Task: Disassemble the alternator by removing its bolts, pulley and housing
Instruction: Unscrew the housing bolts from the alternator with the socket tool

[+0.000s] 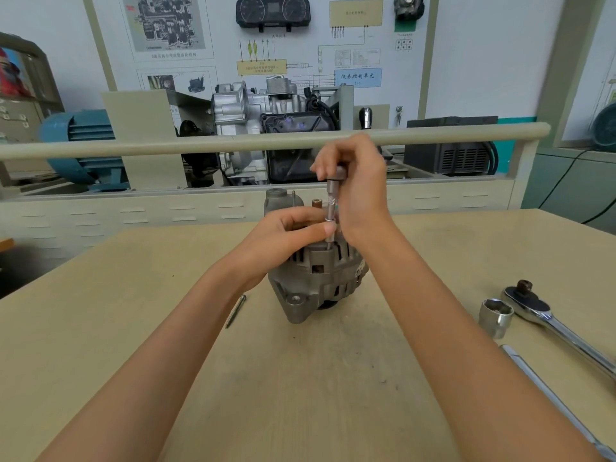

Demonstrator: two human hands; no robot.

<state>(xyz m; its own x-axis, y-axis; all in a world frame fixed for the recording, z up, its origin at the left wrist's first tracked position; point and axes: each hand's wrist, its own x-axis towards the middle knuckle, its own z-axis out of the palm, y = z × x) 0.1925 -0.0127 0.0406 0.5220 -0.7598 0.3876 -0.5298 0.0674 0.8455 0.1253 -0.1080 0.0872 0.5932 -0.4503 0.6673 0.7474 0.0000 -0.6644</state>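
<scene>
The alternator (316,278) sits mid-frame on the table (300,378), and a thin driver (331,211) stands straight up from its top edge, right hand (353,181) curled round the handle, left hand (293,235) pinching the shaft lower down

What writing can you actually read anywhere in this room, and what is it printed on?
"仪表控制单元": blue label on the wall display board.
Yellow box on the board: two lines of print, too small to read.
Upper yellow panel: faint print, unreadable.
Caption under the gearbox diagram: blurred.
Alternator, ratchet, socket: no readable markings.
</scene>
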